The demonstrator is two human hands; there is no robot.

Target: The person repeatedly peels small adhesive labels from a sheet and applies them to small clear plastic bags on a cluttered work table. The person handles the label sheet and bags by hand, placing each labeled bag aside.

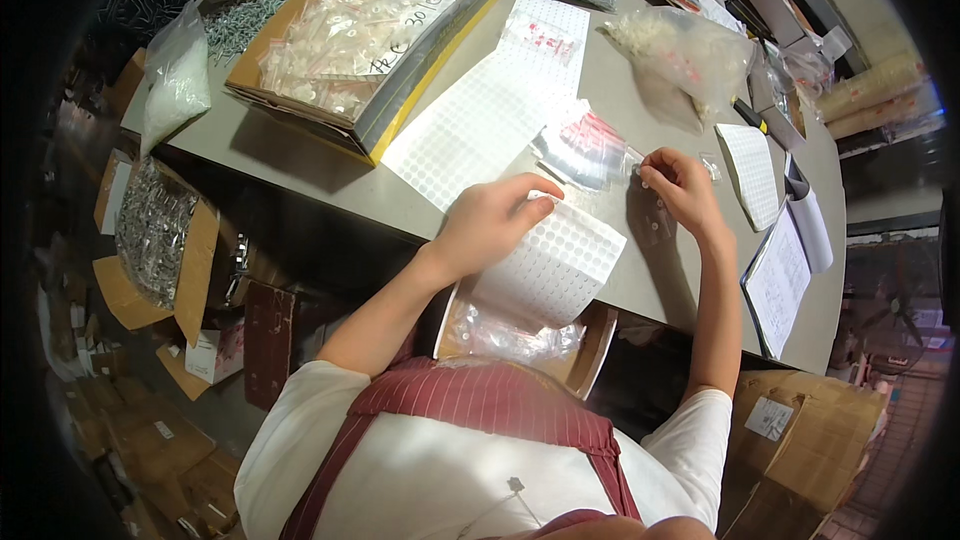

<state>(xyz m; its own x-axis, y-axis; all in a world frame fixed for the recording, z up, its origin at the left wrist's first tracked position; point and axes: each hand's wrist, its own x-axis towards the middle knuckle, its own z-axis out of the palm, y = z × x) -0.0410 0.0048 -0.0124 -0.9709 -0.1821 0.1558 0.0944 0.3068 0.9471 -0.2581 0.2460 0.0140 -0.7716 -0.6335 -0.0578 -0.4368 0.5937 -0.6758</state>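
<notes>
My left hand (492,224) is closed on a white sheet of small round stickers (570,258), thumb on top at its upper edge. The sheet tilts down over the table's front edge, above a box of clear plastic bags (510,332). To the right, my right hand (682,192) is held in a pinch just over the tabletop. What its fingertips hold, if anything, is too small to make out. Small clear bags with little pale parts (655,225) lie just below those fingers. Between the hands rests a fanned stack of clear zip bags with red strips (585,148).
A large carton of filled small bags (370,25) stands at the back left. More sticker sheets (465,125) lie beside it. Bulky plastic bags (685,55), a yellow-black cutter (750,116) and a clipboard (778,280) are on the right. Below left is a box of metal parts (160,235).
</notes>
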